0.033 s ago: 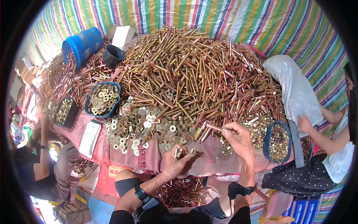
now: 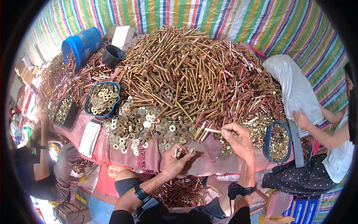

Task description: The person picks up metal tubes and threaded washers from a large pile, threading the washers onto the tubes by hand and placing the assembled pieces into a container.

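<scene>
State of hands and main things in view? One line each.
Left hand: curled around several metal pieces
Right hand: pinching one bolt near its end
Blue bucket: tipped over
Left blue tub: heaped with washers
Right blue tub: full of small metal parts
Bolt pile: loose, heaped
Loose washers: spread out
Plastic bag: limp, co-worker's hand at it

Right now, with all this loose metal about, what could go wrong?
The right hand pinches a bolt near one end, so it might slip out. The left hand clasps several metal pieces at once; one could drop. The tall bolt heap slopes down to loose washers, so bolts might slide and mix with them.
</scene>
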A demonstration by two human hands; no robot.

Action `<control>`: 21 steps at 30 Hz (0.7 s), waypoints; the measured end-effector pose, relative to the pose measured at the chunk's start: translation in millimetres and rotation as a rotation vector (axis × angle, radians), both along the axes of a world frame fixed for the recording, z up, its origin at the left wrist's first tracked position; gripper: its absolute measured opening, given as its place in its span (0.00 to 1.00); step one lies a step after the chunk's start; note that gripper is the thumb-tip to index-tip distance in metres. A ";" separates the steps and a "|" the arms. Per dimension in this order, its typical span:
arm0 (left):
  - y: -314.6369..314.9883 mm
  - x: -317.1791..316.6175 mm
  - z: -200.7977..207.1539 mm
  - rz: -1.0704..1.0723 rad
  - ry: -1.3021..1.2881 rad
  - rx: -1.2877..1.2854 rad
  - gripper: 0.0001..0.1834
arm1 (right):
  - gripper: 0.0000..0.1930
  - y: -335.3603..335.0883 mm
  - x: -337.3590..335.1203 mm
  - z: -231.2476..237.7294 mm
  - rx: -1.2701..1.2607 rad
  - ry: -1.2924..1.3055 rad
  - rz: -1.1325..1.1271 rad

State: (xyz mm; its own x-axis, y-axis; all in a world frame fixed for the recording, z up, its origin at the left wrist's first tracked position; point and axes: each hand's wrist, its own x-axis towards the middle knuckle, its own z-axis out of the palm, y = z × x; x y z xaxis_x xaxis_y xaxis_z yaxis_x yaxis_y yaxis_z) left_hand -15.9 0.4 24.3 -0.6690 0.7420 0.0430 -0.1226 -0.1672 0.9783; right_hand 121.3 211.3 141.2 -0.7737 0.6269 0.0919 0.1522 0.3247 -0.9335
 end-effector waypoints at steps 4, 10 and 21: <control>4.9 -3.9 -1.0 -0.011 -0.028 0.020 0.11 | 0.07 -16.0 -7.5 14.5 0.030 0.004 0.065; 6.5 -4.5 -2.0 0.007 0.004 0.014 0.11 | 0.07 -28.3 -25.1 14.2 0.118 -0.010 0.142; 4.9 -5.1 -5.2 0.010 0.039 -0.025 0.11 | 0.11 -34.4 -40.3 3.8 0.312 0.167 0.137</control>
State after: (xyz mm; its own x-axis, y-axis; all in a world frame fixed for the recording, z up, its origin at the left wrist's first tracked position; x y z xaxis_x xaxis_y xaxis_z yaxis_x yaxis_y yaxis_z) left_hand -20.9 5.2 19.1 -0.6744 0.7367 0.0509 -0.0829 -0.1439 0.9861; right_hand 81.0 176.9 145.0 -0.8067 0.4403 0.3941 -0.0587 0.6039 -0.7949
